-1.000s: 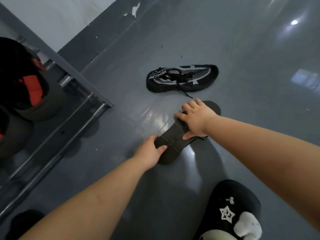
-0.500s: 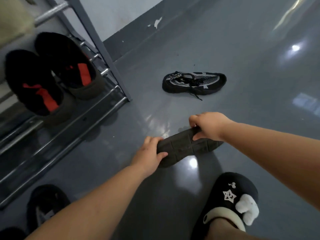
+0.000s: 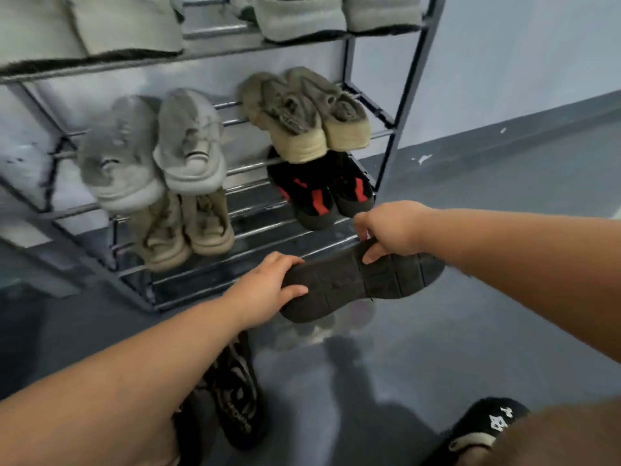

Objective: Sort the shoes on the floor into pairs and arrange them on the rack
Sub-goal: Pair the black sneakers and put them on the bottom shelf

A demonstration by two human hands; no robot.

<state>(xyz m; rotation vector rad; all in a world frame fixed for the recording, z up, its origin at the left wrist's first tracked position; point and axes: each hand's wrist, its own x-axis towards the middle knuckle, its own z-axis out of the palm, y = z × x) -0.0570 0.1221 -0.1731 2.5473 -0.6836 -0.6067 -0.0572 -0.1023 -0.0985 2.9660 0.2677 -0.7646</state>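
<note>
I hold a black shoe sole-up in the air, just in front of the lowest bars of the metal shoe rack. My left hand grips one end of it and my right hand grips the other side near the middle. On the rack sit a grey pair, an olive pair, a black-and-red pair and a tan pair. A black patterned shoe lies on the floor under my left forearm.
More pale shoes fill the top shelf. My foot in a black slipper with a white mark stands at the lower right. Grey glossy floor stretches to the right, and a pale wall with a dark skirting band runs behind the rack.
Both hands lifted the black shoe off the floor and carried it left to the rack. The view swung left, so the other black mesh shoe on the floor left the frame.
</note>
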